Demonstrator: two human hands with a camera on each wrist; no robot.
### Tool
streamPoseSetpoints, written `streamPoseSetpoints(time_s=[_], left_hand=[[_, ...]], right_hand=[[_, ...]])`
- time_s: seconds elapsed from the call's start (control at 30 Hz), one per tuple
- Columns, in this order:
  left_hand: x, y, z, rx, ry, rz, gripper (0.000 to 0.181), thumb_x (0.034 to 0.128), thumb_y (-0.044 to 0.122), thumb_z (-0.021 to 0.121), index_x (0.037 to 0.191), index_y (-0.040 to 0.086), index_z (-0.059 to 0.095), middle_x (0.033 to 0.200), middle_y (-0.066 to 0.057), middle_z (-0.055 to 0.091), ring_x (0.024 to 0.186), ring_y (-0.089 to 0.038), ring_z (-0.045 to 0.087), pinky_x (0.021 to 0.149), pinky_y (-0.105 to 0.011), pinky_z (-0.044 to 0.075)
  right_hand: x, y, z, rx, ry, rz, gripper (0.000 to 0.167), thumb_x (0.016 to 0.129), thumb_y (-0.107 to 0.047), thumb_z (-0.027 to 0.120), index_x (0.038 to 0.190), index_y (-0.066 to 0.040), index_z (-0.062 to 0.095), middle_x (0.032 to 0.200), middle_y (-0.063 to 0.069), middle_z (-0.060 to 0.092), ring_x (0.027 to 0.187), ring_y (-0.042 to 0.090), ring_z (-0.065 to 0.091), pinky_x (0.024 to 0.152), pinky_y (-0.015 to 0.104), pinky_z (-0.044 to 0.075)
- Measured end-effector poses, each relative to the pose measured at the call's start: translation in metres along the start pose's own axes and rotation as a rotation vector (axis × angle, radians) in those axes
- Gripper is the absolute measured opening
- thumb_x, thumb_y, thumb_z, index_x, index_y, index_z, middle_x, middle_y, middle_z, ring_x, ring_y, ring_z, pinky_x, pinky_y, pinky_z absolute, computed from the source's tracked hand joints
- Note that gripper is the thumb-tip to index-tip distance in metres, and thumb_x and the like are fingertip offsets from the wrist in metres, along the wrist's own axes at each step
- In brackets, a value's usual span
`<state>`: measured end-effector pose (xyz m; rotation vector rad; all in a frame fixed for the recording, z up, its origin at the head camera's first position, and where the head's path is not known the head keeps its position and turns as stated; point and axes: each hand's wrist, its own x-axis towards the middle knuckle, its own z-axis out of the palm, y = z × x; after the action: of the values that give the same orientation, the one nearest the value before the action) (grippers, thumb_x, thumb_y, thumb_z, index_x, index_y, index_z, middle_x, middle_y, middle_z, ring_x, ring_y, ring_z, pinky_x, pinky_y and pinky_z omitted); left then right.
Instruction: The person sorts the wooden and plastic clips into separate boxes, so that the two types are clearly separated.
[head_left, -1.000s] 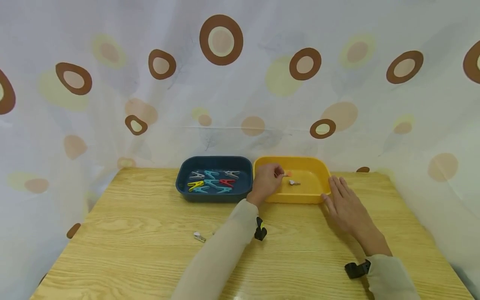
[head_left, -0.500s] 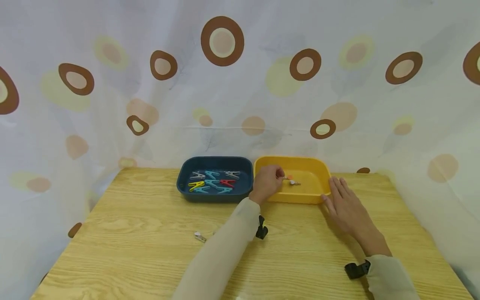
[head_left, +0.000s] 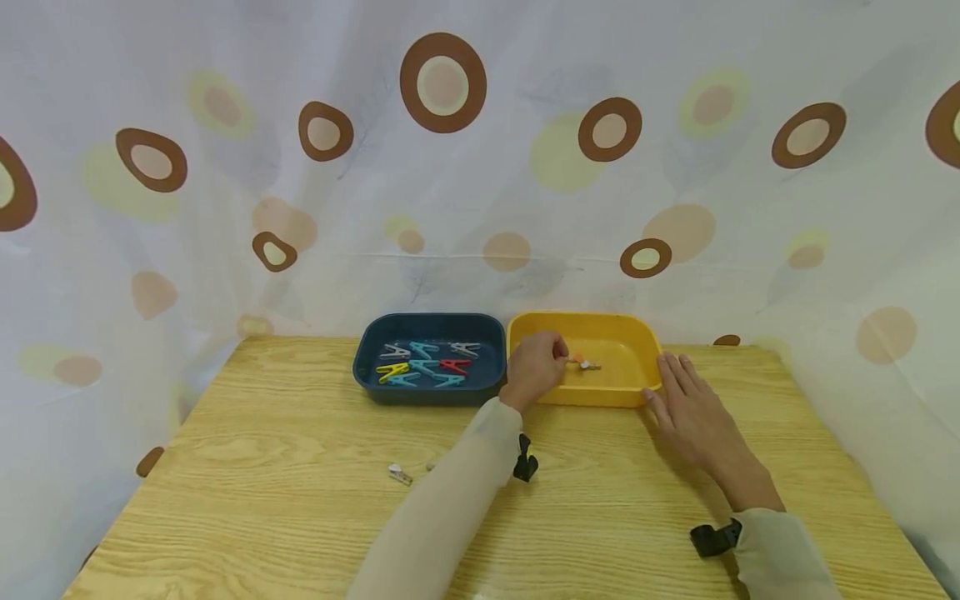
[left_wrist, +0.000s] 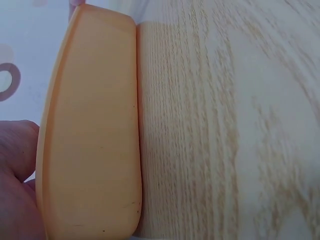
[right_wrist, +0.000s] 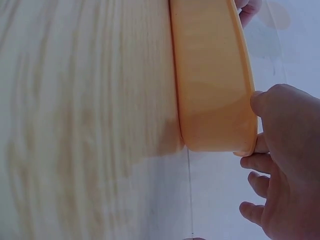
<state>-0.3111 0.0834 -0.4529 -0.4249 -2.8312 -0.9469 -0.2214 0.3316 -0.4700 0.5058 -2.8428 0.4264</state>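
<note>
A: L hand (head_left: 534, 367): posn. & grip?

B: Inside L part of yellow tray (head_left: 592, 397), back of hand up. Fingers curled in, no real gap at tips; thumb + forefinger appear to pinch one end of orange-topped clip (head_left: 578, 358). Contact pt. is tiny & partly behind the knuckles, so fair confidence only.

A: Clip posn.?

B: Low in tray, orange end to R of fingertips, just beside white-topped clip (head_left: 587, 365), which lies on tray floor.

A: R hand (head_left: 690, 417)?

B: At near R corner, same tray. Thumb on near rim, other fingers fairly straight & relaxed along R end; R wrist view has thumb & forefinger either side of corner.

A: Surroundings?

B: Navy tray (head_left: 420, 398) just L of yellow one, side by side. In it 8 pegs (head_left: 424, 365): 1 yellow, 1 red, rest teal or grey. On wood table (head_left: 285, 500), nearer the person: loose clip (head_left: 400, 474) w/ white top, plus small item (head_left: 431, 467) mostly behind L sleeve (head_left: 446, 508). Spotted curtain (head_left: 450, 192) behind both trays.
</note>
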Motion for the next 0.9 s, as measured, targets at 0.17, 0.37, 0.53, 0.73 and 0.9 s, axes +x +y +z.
streamPoseSetpoints(time_s=[0.17, 0.37, 0.53, 0.73, 0.9], left_hand=[[-0.0004, 0.0018, -0.0008, 0.012, -0.010, -0.027, 0.006, 0.0960, 0.013, 0.071, 0.091, 0.017, 0.072, 0.086, 0.005, 0.066, 0.075, -0.013, 0.058, 0.067, -0.029, 0.050], [0.0002, 0.0036, -0.0017, 0.028, -0.042, -0.052, 0.007, 0.0968, 0.012, 0.070, 0.093, 0.017, 0.071, 0.086, 0.005, 0.066, 0.073, -0.013, 0.057, 0.065, -0.028, 0.049], [-0.0004, 0.0035, -0.0035, 0.037, -0.081, -0.065, 0.009, 0.0982, 0.011, 0.069, 0.105, 0.014, 0.073, 0.094, 0.004, 0.067, 0.078, -0.013, 0.058, 0.070, -0.029, 0.052], [0.0013, 0.0007, -0.0061, -0.025, -0.093, -0.051, 0.013, 0.0993, 0.010, 0.067, 0.111, 0.011, 0.073, 0.100, 0.002, 0.067, 0.085, -0.014, 0.060, 0.077, -0.029, 0.052], [0.0029, -0.0019, -0.0095, -0.134, -0.077, 0.017, 0.013, 0.0992, 0.007, 0.067, 0.111, 0.006, 0.073, 0.099, 0.000, 0.067, 0.088, -0.015, 0.060, 0.080, -0.026, 0.052]], right_hand=[[0.0002, 0.0022, 0.0010, -0.002, -0.004, -0.002, 0.069, 0.112, -0.034, 0.040, 0.158, 0.013, 0.018, 0.163, 0.034, 0.018, 0.151, 0.052, 0.015, 0.117, 0.065, 0.021], [0.0004, 0.0033, 0.0008, -0.003, -0.011, 0.004, 0.070, 0.112, -0.035, 0.040, 0.158, 0.013, 0.017, 0.163, 0.034, 0.017, 0.151, 0.051, 0.014, 0.117, 0.066, 0.020], [0.0011, 0.0026, 0.0010, 0.000, -0.016, 0.006, 0.070, 0.112, -0.035, 0.040, 0.158, 0.012, 0.016, 0.164, 0.034, 0.017, 0.151, 0.051, 0.014, 0.117, 0.066, 0.020], [0.0016, 0.0033, 0.0038, -0.011, -0.005, 0.002, 0.069, 0.112, -0.034, 0.041, 0.158, 0.012, 0.018, 0.163, 0.034, 0.019, 0.151, 0.051, 0.016, 0.116, 0.066, 0.022], [0.0004, 0.0028, 0.0020, -0.011, -0.001, 0.005, 0.069, 0.112, -0.034, 0.042, 0.158, 0.012, 0.018, 0.163, 0.034, 0.019, 0.151, 0.051, 0.016, 0.116, 0.066, 0.022]])
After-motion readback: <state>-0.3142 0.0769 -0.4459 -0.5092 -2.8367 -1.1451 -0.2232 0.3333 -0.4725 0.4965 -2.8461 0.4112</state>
